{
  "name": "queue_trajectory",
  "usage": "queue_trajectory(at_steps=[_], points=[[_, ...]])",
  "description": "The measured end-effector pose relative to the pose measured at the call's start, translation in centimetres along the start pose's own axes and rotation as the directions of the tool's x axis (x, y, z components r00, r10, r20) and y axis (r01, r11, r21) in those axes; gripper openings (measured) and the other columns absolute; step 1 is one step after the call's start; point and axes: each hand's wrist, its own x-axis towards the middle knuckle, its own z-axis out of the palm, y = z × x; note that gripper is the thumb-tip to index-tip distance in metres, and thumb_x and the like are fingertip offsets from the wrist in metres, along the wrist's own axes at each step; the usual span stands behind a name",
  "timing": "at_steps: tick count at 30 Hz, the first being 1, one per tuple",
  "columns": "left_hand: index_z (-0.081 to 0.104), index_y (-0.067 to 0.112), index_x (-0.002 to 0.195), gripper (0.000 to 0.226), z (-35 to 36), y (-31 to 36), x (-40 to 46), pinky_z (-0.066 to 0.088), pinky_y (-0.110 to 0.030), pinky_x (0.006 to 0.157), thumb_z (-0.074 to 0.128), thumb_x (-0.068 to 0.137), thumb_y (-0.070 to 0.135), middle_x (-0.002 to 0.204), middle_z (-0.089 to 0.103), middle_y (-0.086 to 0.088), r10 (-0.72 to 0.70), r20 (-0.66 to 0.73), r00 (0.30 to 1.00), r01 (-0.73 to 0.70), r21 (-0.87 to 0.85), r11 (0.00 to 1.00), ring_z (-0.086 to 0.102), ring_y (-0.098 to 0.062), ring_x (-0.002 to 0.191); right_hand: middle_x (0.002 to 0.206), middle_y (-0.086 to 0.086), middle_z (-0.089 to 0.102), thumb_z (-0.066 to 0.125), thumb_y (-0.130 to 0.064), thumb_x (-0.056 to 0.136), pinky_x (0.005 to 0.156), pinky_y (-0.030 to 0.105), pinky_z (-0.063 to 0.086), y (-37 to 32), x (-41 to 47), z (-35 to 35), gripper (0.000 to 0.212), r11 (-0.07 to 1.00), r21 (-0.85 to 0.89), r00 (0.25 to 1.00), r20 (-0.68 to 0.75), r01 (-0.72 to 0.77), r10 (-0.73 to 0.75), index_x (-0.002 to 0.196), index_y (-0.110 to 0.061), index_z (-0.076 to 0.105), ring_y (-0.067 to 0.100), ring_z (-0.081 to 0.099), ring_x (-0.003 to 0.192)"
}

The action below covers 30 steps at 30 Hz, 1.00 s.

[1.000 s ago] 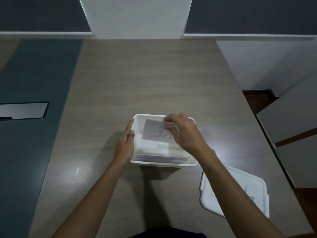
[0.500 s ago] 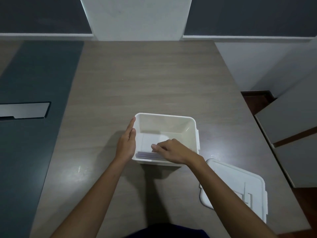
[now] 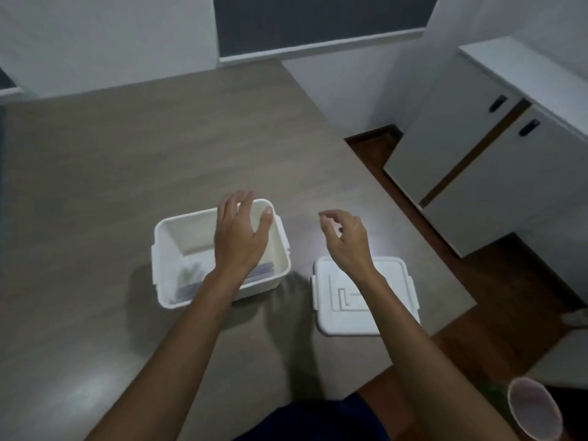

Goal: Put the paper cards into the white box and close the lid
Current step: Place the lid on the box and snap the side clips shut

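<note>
The white box (image 3: 178, 230) stands open on the wooden table, with the paper cards (image 3: 194, 275) lying flat on its bottom. My left hand (image 3: 240, 237) hovers over the right half of the box, fingers spread, holding nothing. The white lid (image 3: 337, 300) lies flat on the table to the right of the box, near the table's right edge. My right hand (image 3: 345, 238) hangs above the far edge of the lid, fingers loosely curled and apart, with nothing in them. My left forearm hides part of the cards.
The wooden table (image 3: 127, 154) stretches away to the far wall. Grey cabinets (image 3: 477, 154) stand to the right past a strip of dark floor (image 3: 525, 281). A pale cup-like rim (image 3: 531, 412) shows at the bottom right corner.
My right hand left the cards in the box and came out to the right, above the lid. My left hand lifted from the box's left side to over the box. The view swung right.
</note>
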Motion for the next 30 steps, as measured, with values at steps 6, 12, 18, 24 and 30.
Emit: queue_trajectory(at_steps=[6,12,18,24,30], points=[[0.046,0.006,0.139,0.054,9.6,8.1,-3.7,0.030,-0.040,0.115,0.053,0.091,0.029,0.145,0.045,-0.011,0.152,0.358,0.921,-0.101,-0.158,0.982,0.036,-0.028,0.137,0.134,0.012,0.058,0.055,-0.030,0.096,0.103,0.037,0.038,9.8,-4.1,-5.9,0.042,0.891,-0.115,0.896,-0.117,-0.440,0.428,0.133,-0.011,0.055,0.029,0.046,0.129],[0.045,0.005,0.135,0.057,14.3,5.6,-8.3,0.035,-0.039,0.103,0.050,0.090,0.038,0.137,0.041,-0.016,-0.232,0.562,0.794,0.176,0.153,0.972,0.037,-0.032,0.130,0.144,0.019,0.050,0.058,-0.036,0.093,0.110,0.042,0.037,15.9,-8.7,-7.7,0.063,0.734,-0.215,0.762,-0.104,-0.645,0.639,0.144,-0.002,0.042,0.036,0.045,0.133],[0.051,0.001,0.127,0.064,16.0,4.0,-10.4,0.035,-0.042,0.103,0.054,0.084,0.049,0.133,0.041,-0.017,-0.426,0.528,0.735,0.275,0.342,0.899,0.044,-0.035,0.123,0.132,0.019,0.056,0.053,-0.045,0.089,0.104,0.045,0.043,19.0,-10.1,-7.2,0.065,0.686,-0.253,0.721,-0.084,-0.683,0.687,0.139,-0.004,0.046,0.037,0.050,0.123],[0.058,0.004,0.120,0.055,16.3,5.5,-10.1,0.038,-0.038,0.101,0.059,0.083,0.045,0.131,0.042,-0.017,-0.441,0.532,0.723,0.369,0.242,0.897,0.048,-0.039,0.119,0.113,0.019,0.064,0.047,-0.060,0.075,0.094,0.047,0.049,20.2,-9.5,-7.4,0.074,0.628,-0.106,0.637,-0.174,-0.771,0.751,0.120,-0.003,0.061,0.038,0.057,0.109],[0.056,0.011,0.122,0.048,14.1,9.2,-7.5,0.043,-0.035,0.092,0.065,0.083,0.037,0.119,0.046,-0.012,-0.211,0.405,0.890,0.227,0.009,0.974,0.051,-0.030,0.111,0.119,0.009,0.058,0.059,-0.068,0.072,0.095,0.048,0.051,17.2,-8.4,-9.4,0.069,0.653,0.168,0.566,-0.373,-0.738,0.735,0.117,-0.015,0.061,0.028,0.056,0.111]])
